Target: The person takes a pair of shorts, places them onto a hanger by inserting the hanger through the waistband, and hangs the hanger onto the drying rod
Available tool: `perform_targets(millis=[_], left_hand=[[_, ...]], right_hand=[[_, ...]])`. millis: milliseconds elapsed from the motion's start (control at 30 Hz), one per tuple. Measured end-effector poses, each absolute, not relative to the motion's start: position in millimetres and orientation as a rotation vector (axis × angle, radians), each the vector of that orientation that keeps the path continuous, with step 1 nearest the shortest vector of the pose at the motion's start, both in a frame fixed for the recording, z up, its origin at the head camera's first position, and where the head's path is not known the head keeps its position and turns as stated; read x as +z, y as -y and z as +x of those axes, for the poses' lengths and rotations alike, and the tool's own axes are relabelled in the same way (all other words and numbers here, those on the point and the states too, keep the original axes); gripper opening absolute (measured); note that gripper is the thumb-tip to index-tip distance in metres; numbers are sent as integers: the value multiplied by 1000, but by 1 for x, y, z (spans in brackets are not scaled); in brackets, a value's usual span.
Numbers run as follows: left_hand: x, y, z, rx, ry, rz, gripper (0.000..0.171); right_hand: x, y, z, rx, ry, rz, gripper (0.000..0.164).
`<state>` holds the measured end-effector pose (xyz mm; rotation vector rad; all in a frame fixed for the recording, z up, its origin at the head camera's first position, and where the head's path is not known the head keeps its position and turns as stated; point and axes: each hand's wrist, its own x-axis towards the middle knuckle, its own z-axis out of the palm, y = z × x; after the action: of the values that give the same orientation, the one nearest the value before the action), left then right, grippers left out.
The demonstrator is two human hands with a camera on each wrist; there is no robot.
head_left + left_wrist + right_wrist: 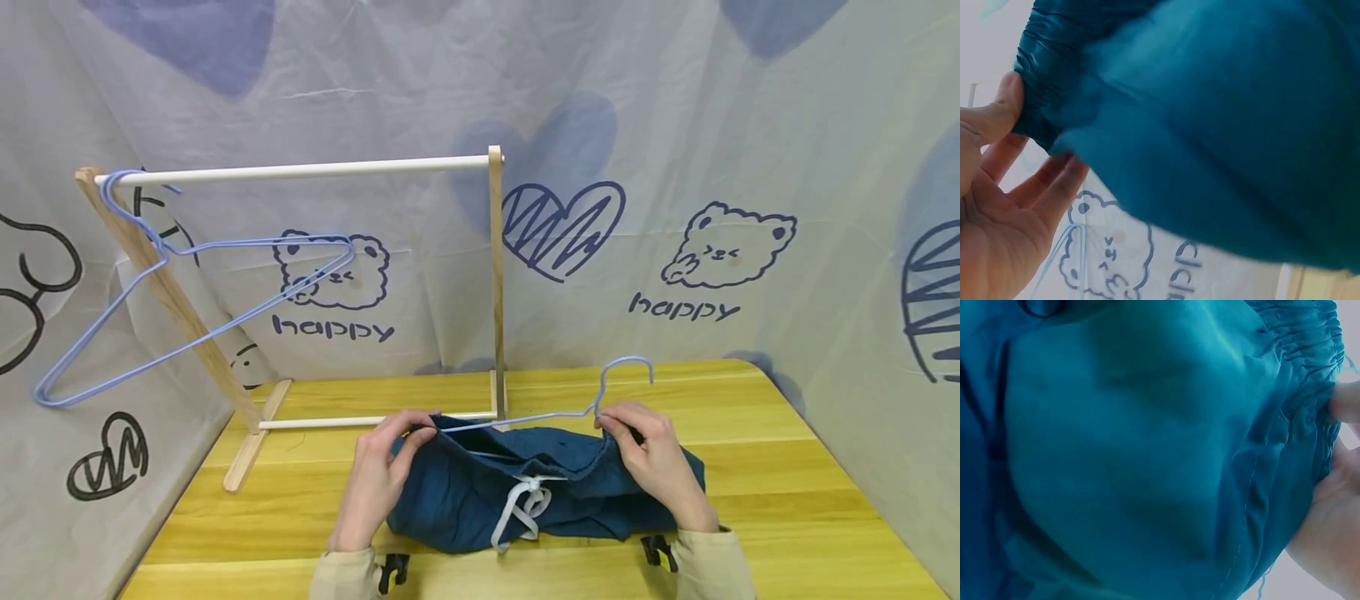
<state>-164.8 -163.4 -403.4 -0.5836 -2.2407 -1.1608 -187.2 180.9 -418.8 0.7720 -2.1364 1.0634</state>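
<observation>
Dark blue shorts (442,508) with a gathered elastic waistband and a white drawstring (517,508) tied in a bow are held up at the front of the table. My left hand (378,471) pinches the waistband at its left end, thumb on one face, as the left wrist view also shows. At the other end, my right hand (652,458) pinches the waistband between thumb and fingers. A light blue wire hanger (547,416) lies across the waist opening, its left end near my left fingers. Its hook rises beside my right fingers; its lower part is hidden by the cloth.
A rack with wooden posts (498,292) and a white top rod (315,170) stands at the back left of the wooden table (780,467). Light blue hangers (202,337) hang at the rod's left end. A printed curtain (712,150) surrounds the table.
</observation>
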Motion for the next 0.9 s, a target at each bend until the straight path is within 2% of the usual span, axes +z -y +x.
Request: perform_targets(millis=[233, 900], left_hand=[[-402, 155, -164, -1179, 2228, -576, 11], [-410, 122, -161, -835, 2346, -597, 7]], right_hand=[[-417, -178, -185, 1037, 2197, 783, 22], [-416, -151, -178, 1056, 2230, 742, 18]])
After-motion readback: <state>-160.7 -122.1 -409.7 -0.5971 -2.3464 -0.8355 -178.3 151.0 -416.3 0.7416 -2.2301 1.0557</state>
